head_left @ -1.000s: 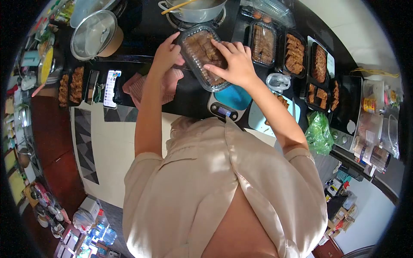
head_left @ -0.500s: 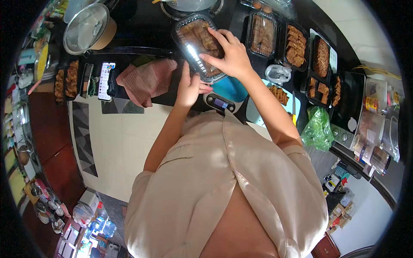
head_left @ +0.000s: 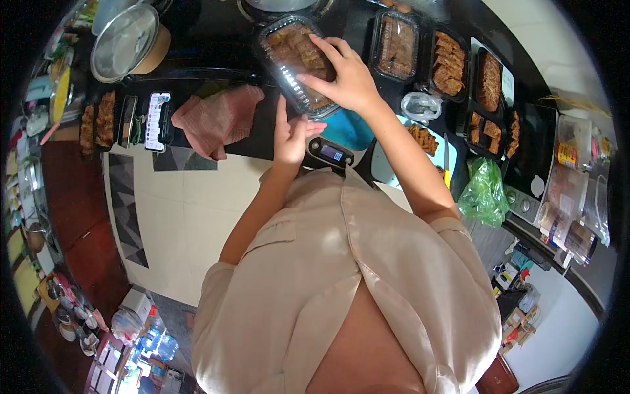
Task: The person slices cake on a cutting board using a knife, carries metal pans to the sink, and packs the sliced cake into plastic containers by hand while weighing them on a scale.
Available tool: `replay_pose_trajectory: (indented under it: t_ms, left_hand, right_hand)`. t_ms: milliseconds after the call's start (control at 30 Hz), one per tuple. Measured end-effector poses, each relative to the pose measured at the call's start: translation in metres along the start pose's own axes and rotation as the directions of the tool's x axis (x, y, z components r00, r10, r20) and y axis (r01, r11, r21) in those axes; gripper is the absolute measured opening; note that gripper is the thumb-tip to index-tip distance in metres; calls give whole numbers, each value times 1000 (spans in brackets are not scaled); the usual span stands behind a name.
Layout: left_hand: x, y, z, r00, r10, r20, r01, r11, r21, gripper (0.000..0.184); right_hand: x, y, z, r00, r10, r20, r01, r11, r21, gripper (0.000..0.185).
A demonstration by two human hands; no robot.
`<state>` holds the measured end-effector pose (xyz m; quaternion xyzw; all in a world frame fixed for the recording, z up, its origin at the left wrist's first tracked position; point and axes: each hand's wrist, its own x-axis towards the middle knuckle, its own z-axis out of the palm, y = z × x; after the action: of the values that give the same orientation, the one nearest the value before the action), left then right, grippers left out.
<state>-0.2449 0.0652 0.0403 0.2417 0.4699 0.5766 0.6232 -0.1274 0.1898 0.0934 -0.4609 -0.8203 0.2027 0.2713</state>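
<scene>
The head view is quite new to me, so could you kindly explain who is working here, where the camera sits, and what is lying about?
There is no machine here: a person works with two bare hands. One camera, worn on the head, looks down, so the person's own shirt fills the lower middle.

The right hand lies spread over a clear-lidded container of brown food. The left hand is open beside its near end; whether it touches is hard to tell. That end overlaps the blue-topped scale in view.

On the dark counter, a pink cloth and a lit phone lie to the left. To the right, a pale board bears food and a knife.
</scene>
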Motion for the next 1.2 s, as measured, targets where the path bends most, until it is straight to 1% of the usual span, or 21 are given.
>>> replay_pose_trajectory:
  t_ms: [133,167,233,300,333,367,400,500,533,567,700,767,800,867,900,933,1000,1067,1100,1133,1200]
  left_hand:
    - [0,-4,2,994,104,18,-105,994,28,68]
    - [-2,-3,4,995,95,-16,-96,995,-12,67]
    - [-4,4,4,998,68,-13,-68,998,-2,66]
    - [-4,6,1,999,45,-8,-45,999,6,65]
    - [-3,6,-1,996,89,15,-89,996,9,64]
    - [-3,6,-2,990,134,36,-134,991,12,62]
    - [-3,7,-4,990,136,33,-136,991,11,62]
    - [-4,10,-10,991,131,27,-133,990,56,57]
    - [-2,9,-13,995,92,-22,-90,992,84,55]
    - [-1,8,-14,996,55,-71,-47,993,108,53]
    - [9,13,-18,997,70,-22,-67,990,123,50]
    - [14,18,-23,1000,-1,-27,9,958,285,43]
    - [16,21,-23,1000,-2,-22,8,958,286,43]
    - [19,25,-24,1000,-5,8,1,918,396,45]
    - [19,23,-25,1000,-6,10,1,918,398,45]
    - [19,21,-26,998,19,59,-39,931,362,48]
    - [21,20,-24,992,44,116,-80,942,325,50]
    - [18,19,-15,997,-14,71,-1,979,203,54]
    - [18,16,-11,999,-13,34,7,984,175,53]
    - [17,17,-11,999,-16,38,9,984,178,53]
    - [21,24,-11,997,-80,13,75,969,234,51]
  right_hand:
    - [-1,0,3,1000,11,-9,-11,1000,7,71]
    - [-2,1,5,999,-1,-37,1,1000,-10,72]
    - [-3,1,6,998,-12,-64,10,1000,-27,72]
    - [-6,-3,5,997,36,-71,-39,998,-40,74]
    - [-8,-5,6,997,35,-69,-38,998,-40,74]
    - [-13,-8,8,991,105,-89,-108,993,-36,75]
    - [-17,-13,8,979,172,-109,-177,984,-31,76]
    - [-25,-25,5,971,219,-95,-228,969,-93,78]
    - [-27,-27,6,964,245,-107,-256,960,-115,79]
    - [-27,-26,7,963,247,-108,-259,959,-114,79]
    - [-25,-20,11,960,227,-163,-244,965,-95,81]
    - [-26,-21,10,956,235,-173,-256,961,-107,81]
    - [-26,-22,9,955,253,-157,-274,953,-130,81]
    - [-26,-22,8,951,275,-142,-296,943,-154,81]
    - [-25,-21,8,950,283,-133,-299,946,-123,83]
    - [-24,-21,7,949,290,-126,-302,949,-92,84]
    - [-21,-28,6,939,321,-122,-337,931,-138,88]
    - [-20,-32,8,926,360,-118,-376,908,-185,92]
    - [-19,-32,10,937,317,-148,-345,910,-230,96]
    - [-19,-32,12,946,274,-176,-314,909,-274,100]
    - [-19,-31,9,946,273,-175,-313,913,-263,101]
